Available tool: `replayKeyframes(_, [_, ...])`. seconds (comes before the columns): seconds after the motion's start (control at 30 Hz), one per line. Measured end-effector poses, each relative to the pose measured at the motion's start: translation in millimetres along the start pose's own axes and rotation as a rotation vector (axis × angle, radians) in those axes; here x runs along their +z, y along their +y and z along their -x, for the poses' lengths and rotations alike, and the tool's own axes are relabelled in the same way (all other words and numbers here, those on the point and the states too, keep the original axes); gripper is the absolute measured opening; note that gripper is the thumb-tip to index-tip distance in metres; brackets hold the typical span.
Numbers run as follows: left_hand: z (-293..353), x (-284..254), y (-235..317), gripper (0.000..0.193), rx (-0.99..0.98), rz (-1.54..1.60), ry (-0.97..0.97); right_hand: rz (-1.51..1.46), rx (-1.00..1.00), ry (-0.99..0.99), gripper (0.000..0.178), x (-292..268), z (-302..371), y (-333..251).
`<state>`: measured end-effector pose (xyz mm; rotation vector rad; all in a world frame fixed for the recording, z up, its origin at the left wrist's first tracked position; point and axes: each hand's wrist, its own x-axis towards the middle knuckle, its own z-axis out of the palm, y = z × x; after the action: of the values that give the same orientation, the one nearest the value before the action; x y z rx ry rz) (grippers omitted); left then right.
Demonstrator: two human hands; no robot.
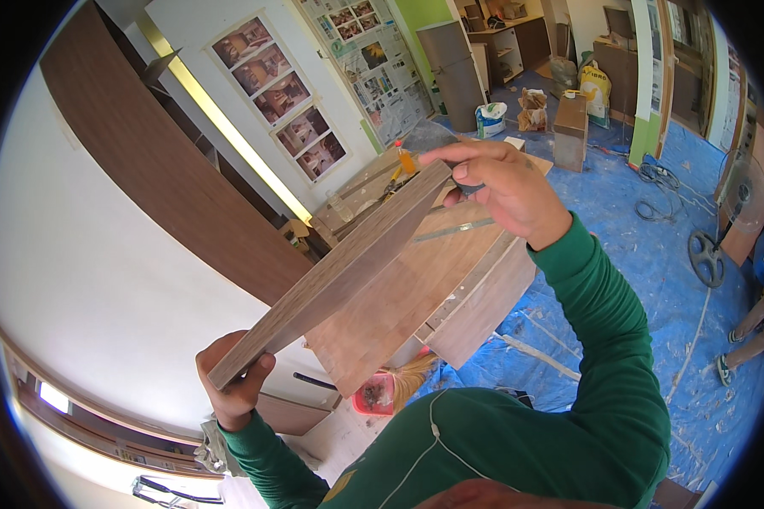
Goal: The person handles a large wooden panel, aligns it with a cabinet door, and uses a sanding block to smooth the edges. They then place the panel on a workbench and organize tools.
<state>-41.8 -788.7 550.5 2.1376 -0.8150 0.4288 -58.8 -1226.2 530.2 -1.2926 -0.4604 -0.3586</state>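
A long wood-grain board is held up at a slant in front of me, above a work table with a wooden top. My left hand grips its near lower end, thumb on one side and fingers behind. At its far upper end is my right hand, with the index finger stretched over the corner. A small dark object is pinched under that hand's fingers, close to the board; its kind is mostly hidden. A metal strip lies on the tabletop beyond the board.
An orange bottle and some tools stand at the table's far end. Below the near edge are a red dustpan and a straw broom. Blue sheeting covers the floor, with cables, a fan and another person's legs at right.
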Motion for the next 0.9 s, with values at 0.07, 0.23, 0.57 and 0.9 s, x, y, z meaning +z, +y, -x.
replayKeyframes(0.07, [1.8,-1.2,2.0,0.024,0.008,-0.007,0.006,-0.019,0.01,0.003,0.036,2.2,-0.5,0.0])
replayKeyframes(0.23, [2.5,1.6,2.6,0.024,0.023,-0.011,0.005,-0.066,0.035,0.008,0.033,0.8,-3.4,1.6])
replayKeyframes(0.57, [4.9,3.9,4.4,0.022,0.089,0.0,0.012,-0.001,0.073,0.12,0.019,12.0,-10.8,-2.3])
replayKeyframes(0.9, [-3.6,14.8,0.1,0.067,0.034,0.103,0.218,0.254,-0.234,0.046,0.044,11.4,-15.7,37.2])
